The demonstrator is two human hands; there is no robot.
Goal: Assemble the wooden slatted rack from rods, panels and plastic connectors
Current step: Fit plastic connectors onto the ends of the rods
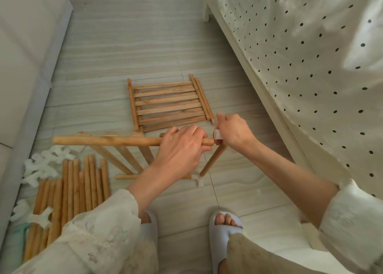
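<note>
Currently left hand gripped the panel's top rod near its right end, held off the floor; right hand pinched a white connector at the tip. Wood looked light, stiff; best held close to the joint.

The right hand hides most of the connector. The left hand covers part of the rod. The rod pile runs under the left sleeve.
</note>
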